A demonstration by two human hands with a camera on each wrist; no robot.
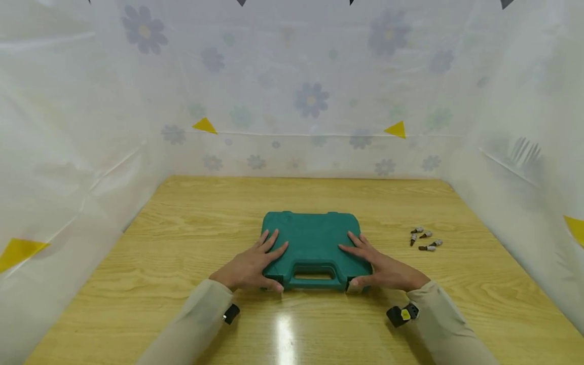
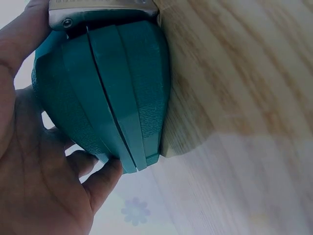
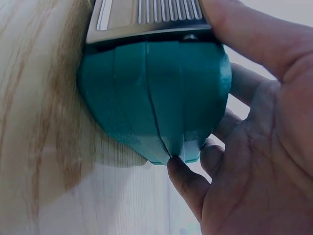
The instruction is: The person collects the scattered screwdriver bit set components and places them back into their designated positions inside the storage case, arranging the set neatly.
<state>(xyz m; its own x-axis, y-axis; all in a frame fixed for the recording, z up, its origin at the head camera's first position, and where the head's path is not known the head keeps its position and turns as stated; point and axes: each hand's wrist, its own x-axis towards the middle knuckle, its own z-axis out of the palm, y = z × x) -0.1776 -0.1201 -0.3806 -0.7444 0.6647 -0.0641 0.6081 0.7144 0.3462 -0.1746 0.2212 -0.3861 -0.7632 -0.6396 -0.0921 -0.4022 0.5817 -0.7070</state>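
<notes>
A teal plastic carrying case point(image 1: 315, 235) lies closed on the table, its handle towards me. My left hand point(image 1: 248, 266) rests on its left side, fingers spread over the lid and thumb at the front edge. Beside that thumb, the left wrist view shows a metal latch point(image 2: 102, 11), fastened flat over the seam. On the opposite side my right hand point(image 1: 383, 268) lies with fingers spread on the lid. Its thumb touches the front right corner by a second metal latch point(image 3: 146, 22). In both wrist views the little finger reaches the case's side seam. The inside of the case is hidden.
Several small grey-and-brown pieces, like bit sockets point(image 1: 427, 248), lie on the wooden table point(image 1: 205, 213) right of the case. Pale flowered sheeting point(image 1: 283, 147) encloses the back and sides. A black device is strapped at each wrist.
</notes>
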